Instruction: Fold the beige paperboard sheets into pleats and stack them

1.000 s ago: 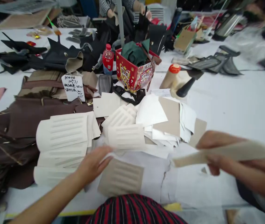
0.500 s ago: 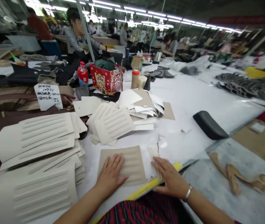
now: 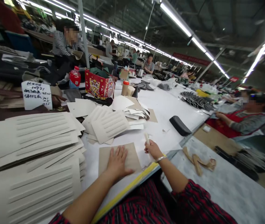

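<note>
My left hand (image 3: pixel 117 163) lies flat with its fingers spread on a beige rectangular sheet (image 3: pixel 103 158), pressing it to the white table. Just right of the sheet, my right hand (image 3: pixel 155 150) is closed around a small bundle of narrow white strips (image 3: pixel 146 137), whose ends stick up above the fingers. How many strips there are I cannot tell. Beyond my hands, ribbed off-white pieces (image 3: pixel 110 126) are piled loosely. To the left rises a large stack of similar ribbed pieces (image 3: pixel 43 186) with rounded ends.
Toward the back stand a red patterned box (image 3: pixel 99 85), a red-labelled bottle (image 3: pixel 75 77) and an orange-capped container (image 3: pixel 125 88). A black curved case (image 3: pixel 180 125) lies at right, with tan straps (image 3: pixel 196 160) on the grey surface. A co-worker in a red apron (image 3: pixel 235 119) sits far right.
My right hand has closed on the white strips and lifted them from the table. My left hand stays on the sheet. The view has turned rightward, bringing the red-aproned co-worker in.
</note>
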The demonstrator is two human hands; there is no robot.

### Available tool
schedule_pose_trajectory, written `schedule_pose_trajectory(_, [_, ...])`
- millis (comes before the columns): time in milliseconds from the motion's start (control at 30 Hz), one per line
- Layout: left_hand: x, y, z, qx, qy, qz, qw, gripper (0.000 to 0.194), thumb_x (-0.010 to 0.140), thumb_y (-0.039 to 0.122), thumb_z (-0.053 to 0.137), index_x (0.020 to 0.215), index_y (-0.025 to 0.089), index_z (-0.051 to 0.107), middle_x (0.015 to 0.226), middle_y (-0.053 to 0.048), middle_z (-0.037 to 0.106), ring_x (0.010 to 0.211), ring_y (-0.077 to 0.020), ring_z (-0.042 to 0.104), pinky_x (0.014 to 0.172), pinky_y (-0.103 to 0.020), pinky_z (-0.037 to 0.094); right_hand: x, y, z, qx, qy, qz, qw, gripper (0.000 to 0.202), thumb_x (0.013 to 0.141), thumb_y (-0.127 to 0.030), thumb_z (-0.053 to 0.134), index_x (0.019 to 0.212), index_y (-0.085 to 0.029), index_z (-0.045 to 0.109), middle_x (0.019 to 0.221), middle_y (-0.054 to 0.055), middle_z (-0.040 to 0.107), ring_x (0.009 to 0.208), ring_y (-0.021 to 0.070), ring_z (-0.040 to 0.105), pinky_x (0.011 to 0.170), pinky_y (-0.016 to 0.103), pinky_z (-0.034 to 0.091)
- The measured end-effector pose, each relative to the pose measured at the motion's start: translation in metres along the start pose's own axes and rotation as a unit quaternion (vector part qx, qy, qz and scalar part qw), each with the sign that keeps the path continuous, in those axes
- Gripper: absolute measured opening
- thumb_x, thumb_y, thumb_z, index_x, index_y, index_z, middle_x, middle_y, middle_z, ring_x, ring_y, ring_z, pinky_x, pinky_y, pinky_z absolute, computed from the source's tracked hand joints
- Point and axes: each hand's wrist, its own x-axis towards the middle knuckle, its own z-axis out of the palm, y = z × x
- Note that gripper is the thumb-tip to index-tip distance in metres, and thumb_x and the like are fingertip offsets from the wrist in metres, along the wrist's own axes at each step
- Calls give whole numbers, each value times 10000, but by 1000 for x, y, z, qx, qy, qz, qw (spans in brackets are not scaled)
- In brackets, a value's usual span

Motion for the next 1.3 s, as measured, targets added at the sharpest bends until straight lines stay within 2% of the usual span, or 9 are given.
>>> schedule_pose_trajectory(67, [0, -2, 0, -5, -5, 3, 1000, 1037, 548, 808, 413, 1349, 164, 277, 1445, -140, 167, 1314, -342, 90, 1014, -552, -82, 7, -13, 9, 139, 33, -32, 989, 205, 804, -300, 364, 936, -188, 475, 709, -4, 553, 625, 110, 550, 579, 227, 428])
schedule_pose_trajectory(167, [0, -3, -3, -5, -11, 6, 1000, 1037, 550, 813, 403, 1347, 161, 281, 1440, -150, 182, 1313, -345, 87, 1013, -554, -81, 20, -32, 35, 394, 81, -64, 913, 210, 769, -389, 456, 813, -189, 503, 527, -66, 436, 469, 76, 429, 483, 200, 362])
schedule_pose_trajectory(300, [3, -2, -4, 1, -16, 9, 1000, 1010, 570, 807, 392, 1347, 171, 282, 1444, -148, 169, 1317, -340, 65, 1013, -556, -74, 42, -48, 64, 495, 99, -13, 863, 350, 771, -436, 436, 525, -194, 378, 406, -85, 271, 369, 57, 255, 379, 207, 216])
schedule_pose_trajectory(467, [4, -2, -2, -3, 2, 9, 1000, 1000, 568, 760, 472, 1347, 164, 277, 1435, -159, 191, 1312, -347, 99, 1011, -572, -53, 43, -47, 72, 421, 86, -16, 903, 419, 795, -472, 396, 481, -197, 354, 415, -65, 288, 402, 65, 278, 400, 215, 234])
schedule_pose_trajectory(767, [2, 4, -3, -2, 41, 14, 999, 967, 566, 737, 512, 1326, 175, 311, 1428, -132, 230, 1308, -320, 152, 1042, -535, -20, -72, -3, 51, 354, 56, 12, 933, 381, 857, -469, 252, 608, -211, 381, 510, -30, 353, 461, 99, 361, 449, 222, 349])
schedule_pose_trajectory(967, [-72, -32, -6, 19, 135, -101, 986, 688, 789, 547, 439, 1310, 118, 308, 1372, -159, 341, 1264, -257, 300, 1043, -456, 223, -53, 2, -5, 236, -22, -44, 971, 389, 863, -413, 222, 885, -206, 551, 717, 36, 558, 654, 144, 535, 584, 260, 441])
schedule_pose_trajectory(1067, [-109, -37, 1, 14, 94, -95, 991, 437, 850, 351, 419, 1224, 126, 430, 1311, -131, 436, 1203, -225, 396, 989, -393, 349, -38, -12, -6, 233, -148, -53, 960, 363, 838, -443, 297, 923, -200, 553, 561, -5, 508, 451, 121, 485, 428, 238, 400])
schedule_pose_trajectory(1167, [-114, -23, 6, 8, 95, -109, 989, 370, 843, 269, 434, 1190, 145, 470, 1298, -108, 457, 1185, -225, 410, 973, -396, 375, -28, -44, 13, 257, -244, -65, 933, 314, 776, -407, 449, 980, -187, 540, 541, -36, 507, 429, 111, 512, 408, 221, 420])
schedule_pose_trajectory(1300, [-100, -5, -2, -7, 93, -149, 984, 390, 809, 300, 516, 1179, 179, 492, 1278, -75, 479, 1115, -232, 449, 927, -399, 407, -15, -89, 48, 186, -198, -106, 957, 222, 742, -274, 479, 925, -180, 561, 520, -39, 535, 459, 106, 553, 472, 200, 442])
